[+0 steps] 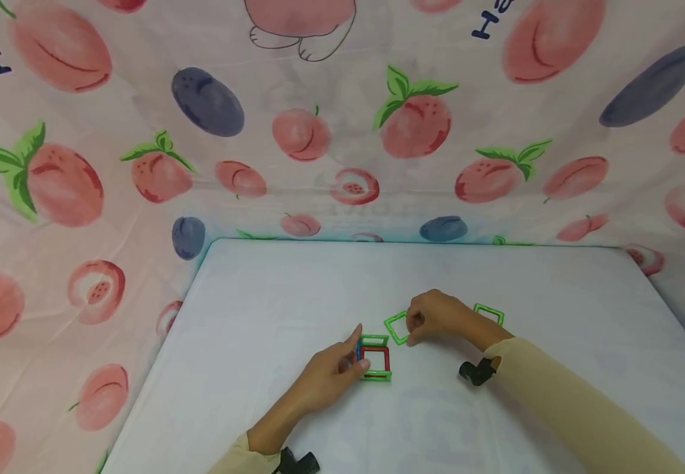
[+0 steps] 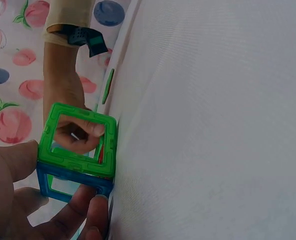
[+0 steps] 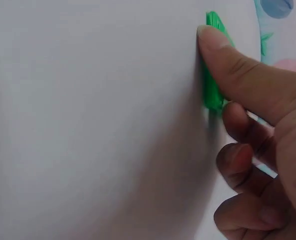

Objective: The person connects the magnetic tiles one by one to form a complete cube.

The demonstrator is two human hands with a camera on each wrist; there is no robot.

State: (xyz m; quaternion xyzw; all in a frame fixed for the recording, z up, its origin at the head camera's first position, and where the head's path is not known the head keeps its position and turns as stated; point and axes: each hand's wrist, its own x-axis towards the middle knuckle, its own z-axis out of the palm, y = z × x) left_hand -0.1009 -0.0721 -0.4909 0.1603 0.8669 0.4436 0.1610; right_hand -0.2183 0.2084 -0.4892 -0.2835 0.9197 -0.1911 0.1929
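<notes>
My left hand (image 1: 326, 376) holds a small cube of open-framed magnetic tiles (image 1: 376, 376) by its left side, thumb at the front and fingers behind. The cube shows green, red and blue frames; in the left wrist view a green tile (image 2: 70, 164) faces the camera with a blue tile (image 2: 78, 175) next to it. To the right of the cube, my right hand (image 1: 437, 315) pinches a green square magnetic tile (image 1: 392, 333) between thumb and fingers. That tile appears edge-on in the right wrist view (image 3: 212, 87), close over the white surface, its far part hidden by the thumb.
Another green square tile (image 1: 489, 308) lies on the white table (image 1: 295, 289) behind the right wrist, partly covered by it. A fruit-print cloth (image 1: 318, 178) hangs along the table's back edge and left side. Black cameras sit on both wrists.
</notes>
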